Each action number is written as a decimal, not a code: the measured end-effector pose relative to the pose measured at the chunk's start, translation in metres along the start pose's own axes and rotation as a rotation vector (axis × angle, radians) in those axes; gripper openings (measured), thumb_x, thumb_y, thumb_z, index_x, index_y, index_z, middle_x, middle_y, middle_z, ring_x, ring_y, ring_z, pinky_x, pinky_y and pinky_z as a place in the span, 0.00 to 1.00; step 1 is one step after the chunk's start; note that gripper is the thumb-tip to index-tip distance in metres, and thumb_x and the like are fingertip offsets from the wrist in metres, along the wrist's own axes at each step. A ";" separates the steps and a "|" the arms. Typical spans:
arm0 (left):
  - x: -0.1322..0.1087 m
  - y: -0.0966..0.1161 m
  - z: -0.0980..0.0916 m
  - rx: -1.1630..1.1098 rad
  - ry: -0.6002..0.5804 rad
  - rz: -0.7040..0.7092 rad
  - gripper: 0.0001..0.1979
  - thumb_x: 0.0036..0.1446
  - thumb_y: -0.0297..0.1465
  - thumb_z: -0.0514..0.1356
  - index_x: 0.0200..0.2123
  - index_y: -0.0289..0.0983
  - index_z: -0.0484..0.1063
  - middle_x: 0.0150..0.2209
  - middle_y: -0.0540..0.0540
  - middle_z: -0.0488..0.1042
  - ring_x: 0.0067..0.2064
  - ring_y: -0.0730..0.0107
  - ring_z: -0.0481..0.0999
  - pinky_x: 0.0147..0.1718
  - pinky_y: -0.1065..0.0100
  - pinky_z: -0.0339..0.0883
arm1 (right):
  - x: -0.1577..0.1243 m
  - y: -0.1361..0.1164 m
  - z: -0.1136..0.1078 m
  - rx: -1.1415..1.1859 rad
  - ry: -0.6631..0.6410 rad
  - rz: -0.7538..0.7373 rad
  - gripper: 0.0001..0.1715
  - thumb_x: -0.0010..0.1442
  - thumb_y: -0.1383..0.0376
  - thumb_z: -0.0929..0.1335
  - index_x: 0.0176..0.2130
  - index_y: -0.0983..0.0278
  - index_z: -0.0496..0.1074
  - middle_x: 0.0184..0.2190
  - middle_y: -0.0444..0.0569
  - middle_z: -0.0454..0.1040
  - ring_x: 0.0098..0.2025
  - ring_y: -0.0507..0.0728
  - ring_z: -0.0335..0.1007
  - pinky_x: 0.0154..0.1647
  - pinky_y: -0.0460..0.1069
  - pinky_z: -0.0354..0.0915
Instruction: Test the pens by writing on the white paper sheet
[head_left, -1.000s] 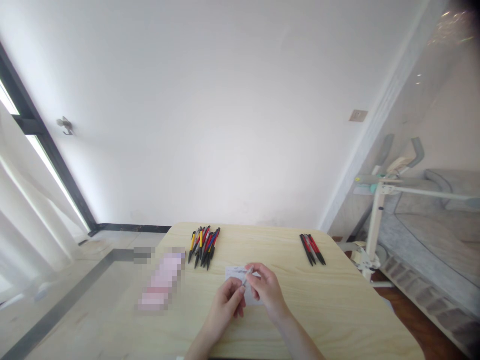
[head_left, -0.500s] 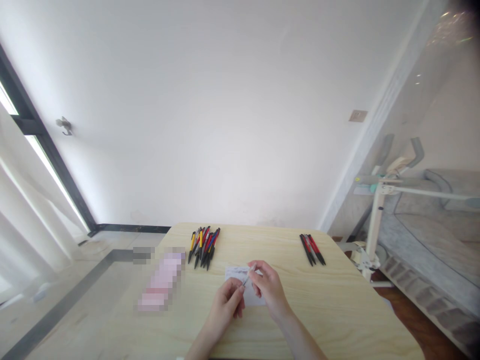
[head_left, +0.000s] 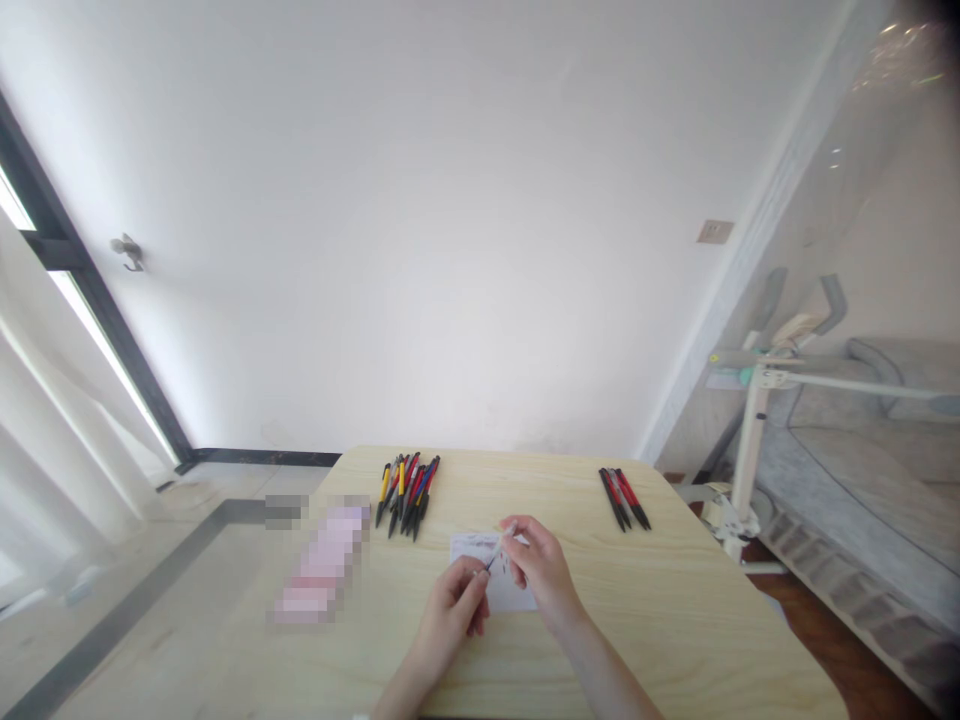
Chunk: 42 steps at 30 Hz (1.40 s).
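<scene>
My left hand (head_left: 459, 597) is closed, thumb and forefinger pinching the lower end of a thin dark pen refill (head_left: 491, 565). Just to its right, my right hand (head_left: 538, 565) pinches a pale grey pen barrel (head_left: 511, 530) at a slant, its low end toward the left fingers. Whether refill and barrel are joined is too small to make out. Beneath both hands lies a white sheet of paper (head_left: 517, 598), partly covered by them. It bears grey marks along its top edge and a few small dark spots near the right fingers.
On the wooden table (head_left: 637, 620), several pens (head_left: 405, 495) in yellow, red, blue and grey with black ends lie in a heap at back left. A smaller group of pens (head_left: 624, 498) is at back right. A pixelated pink patch (head_left: 319, 565) shows at the left edge.
My right hand has shifted slightly up and right, away from the left fingers, uncovering more of the dark refill and the paper. The left hand stays put.
</scene>
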<state>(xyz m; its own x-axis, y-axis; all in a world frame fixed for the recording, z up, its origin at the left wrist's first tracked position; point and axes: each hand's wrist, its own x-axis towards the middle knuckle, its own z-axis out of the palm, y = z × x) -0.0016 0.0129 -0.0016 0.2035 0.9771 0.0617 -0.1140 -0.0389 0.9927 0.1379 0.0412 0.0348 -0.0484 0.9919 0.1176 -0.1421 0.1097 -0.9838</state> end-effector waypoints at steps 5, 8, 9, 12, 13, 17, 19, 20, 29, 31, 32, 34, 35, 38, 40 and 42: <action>0.000 -0.002 -0.001 0.015 -0.001 0.003 0.12 0.56 0.39 0.53 0.28 0.36 0.63 0.16 0.56 0.64 0.16 0.80 0.61 0.15 0.77 0.53 | 0.001 0.000 -0.001 -0.005 -0.006 -0.003 0.11 0.51 0.60 0.68 0.34 0.64 0.66 0.16 0.36 0.60 0.14 0.44 0.51 0.13 0.41 0.49; 0.000 -0.003 -0.001 0.018 -0.005 0.002 0.12 0.57 0.39 0.53 0.28 0.36 0.63 0.17 0.56 0.64 0.16 0.80 0.61 0.16 0.77 0.54 | 0.002 -0.001 -0.002 -0.008 -0.006 -0.008 0.11 0.51 0.60 0.67 0.34 0.64 0.66 0.17 0.37 0.62 0.14 0.44 0.52 0.13 0.41 0.49; 0.001 -0.004 -0.001 0.020 -0.008 0.003 0.12 0.57 0.39 0.53 0.28 0.36 0.63 0.17 0.56 0.65 0.16 0.80 0.61 0.16 0.77 0.54 | 0.002 -0.001 -0.002 -0.008 -0.005 -0.009 0.11 0.51 0.60 0.67 0.34 0.64 0.66 0.18 0.37 0.62 0.14 0.44 0.52 0.13 0.41 0.49; 0.001 -0.004 -0.001 0.022 -0.010 0.003 0.12 0.57 0.39 0.53 0.28 0.36 0.63 0.16 0.56 0.64 0.16 0.80 0.61 0.16 0.77 0.53 | 0.003 -0.004 -0.003 -0.001 -0.008 -0.010 0.10 0.52 0.61 0.67 0.34 0.64 0.66 0.18 0.37 0.61 0.14 0.44 0.51 0.13 0.41 0.48; 0.001 -0.004 -0.001 0.023 -0.008 0.002 0.11 0.57 0.39 0.53 0.28 0.36 0.63 0.16 0.56 0.64 0.16 0.80 0.61 0.15 0.77 0.53 | 0.004 -0.005 -0.003 0.003 -0.009 -0.009 0.10 0.52 0.61 0.67 0.34 0.64 0.66 0.18 0.37 0.61 0.14 0.44 0.51 0.13 0.41 0.48; 0.002 -0.004 -0.001 0.026 -0.003 0.001 0.12 0.56 0.39 0.53 0.28 0.36 0.63 0.16 0.56 0.64 0.16 0.80 0.60 0.15 0.77 0.53 | 0.005 -0.008 -0.004 0.008 -0.001 -0.005 0.10 0.51 0.61 0.67 0.34 0.64 0.66 0.18 0.36 0.60 0.13 0.44 0.51 0.13 0.41 0.48; 0.002 -0.004 -0.001 0.029 -0.001 0.001 0.12 0.56 0.39 0.53 0.28 0.36 0.63 0.16 0.56 0.64 0.16 0.80 0.60 0.15 0.77 0.53 | 0.006 -0.008 -0.004 0.007 0.000 -0.007 0.10 0.51 0.61 0.67 0.34 0.64 0.66 0.18 0.37 0.61 0.13 0.44 0.52 0.12 0.40 0.48; 0.002 -0.004 0.000 0.029 0.000 0.000 0.12 0.56 0.39 0.53 0.28 0.36 0.63 0.16 0.56 0.64 0.16 0.80 0.60 0.15 0.77 0.53 | 0.007 -0.009 -0.004 0.007 0.000 -0.008 0.10 0.51 0.61 0.67 0.34 0.65 0.66 0.19 0.37 0.61 0.14 0.44 0.52 0.12 0.40 0.48; 0.001 -0.003 0.001 0.032 0.005 -0.001 0.11 0.56 0.39 0.53 0.28 0.37 0.62 0.16 0.56 0.64 0.16 0.80 0.60 0.15 0.77 0.53 | 0.012 -0.009 -0.009 0.006 -0.028 -0.018 0.10 0.52 0.62 0.67 0.34 0.64 0.66 0.21 0.38 0.62 0.14 0.43 0.52 0.12 0.40 0.49; 0.001 -0.003 0.001 0.039 0.008 -0.003 0.12 0.56 0.39 0.53 0.28 0.37 0.62 0.16 0.56 0.64 0.16 0.80 0.61 0.15 0.77 0.53 | 0.012 -0.009 -0.010 0.013 -0.025 -0.016 0.10 0.52 0.62 0.67 0.35 0.64 0.67 0.23 0.39 0.63 0.14 0.43 0.53 0.12 0.40 0.49; 0.001 -0.003 0.001 0.040 0.008 -0.006 0.12 0.56 0.39 0.53 0.28 0.37 0.63 0.16 0.56 0.64 0.16 0.80 0.61 0.15 0.77 0.53 | 0.013 -0.010 -0.011 0.019 -0.022 -0.016 0.10 0.52 0.62 0.67 0.36 0.64 0.67 0.23 0.39 0.63 0.14 0.43 0.53 0.12 0.40 0.49; 0.002 -0.004 0.001 0.036 0.009 -0.015 0.12 0.56 0.39 0.53 0.28 0.37 0.63 0.16 0.56 0.65 0.16 0.80 0.61 0.15 0.77 0.53 | 0.013 -0.011 -0.012 0.029 -0.017 -0.018 0.11 0.52 0.62 0.67 0.37 0.63 0.67 0.25 0.39 0.63 0.14 0.43 0.53 0.12 0.41 0.49; 0.002 -0.004 0.001 0.032 0.008 -0.019 0.12 0.55 0.39 0.54 0.28 0.37 0.63 0.16 0.56 0.65 0.15 0.80 0.61 0.15 0.77 0.53 | 0.014 -0.011 -0.012 0.031 -0.017 -0.019 0.12 0.52 0.62 0.67 0.37 0.63 0.67 0.25 0.39 0.63 0.14 0.43 0.53 0.12 0.41 0.49; 0.002 -0.006 0.000 0.028 0.007 -0.025 0.12 0.55 0.40 0.54 0.28 0.37 0.63 0.16 0.56 0.65 0.15 0.80 0.61 0.14 0.77 0.53 | 0.014 -0.013 -0.013 0.026 -0.015 -0.019 0.11 0.52 0.63 0.67 0.37 0.64 0.67 0.25 0.39 0.63 0.14 0.42 0.53 0.12 0.40 0.49; 0.002 -0.006 0.000 0.027 0.008 -0.023 0.12 0.55 0.40 0.54 0.28 0.37 0.63 0.16 0.56 0.64 0.15 0.80 0.61 0.15 0.77 0.53 | 0.015 -0.014 -0.014 0.024 -0.014 -0.023 0.11 0.52 0.63 0.67 0.37 0.64 0.67 0.25 0.39 0.63 0.14 0.43 0.53 0.12 0.40 0.49; 0.002 -0.006 0.000 0.026 0.010 -0.024 0.13 0.55 0.41 0.54 0.28 0.37 0.63 0.16 0.56 0.64 0.15 0.80 0.61 0.15 0.77 0.53 | 0.016 -0.016 -0.014 0.021 -0.017 -0.029 0.11 0.51 0.63 0.67 0.37 0.64 0.67 0.26 0.40 0.63 0.14 0.43 0.53 0.12 0.41 0.49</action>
<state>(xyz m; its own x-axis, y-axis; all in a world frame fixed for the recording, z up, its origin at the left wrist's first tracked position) -0.0003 0.0150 -0.0074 0.1958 0.9800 0.0365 -0.0838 -0.0204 0.9963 0.1531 0.0561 0.0502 -0.0605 0.9871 0.1483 -0.1646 0.1367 -0.9768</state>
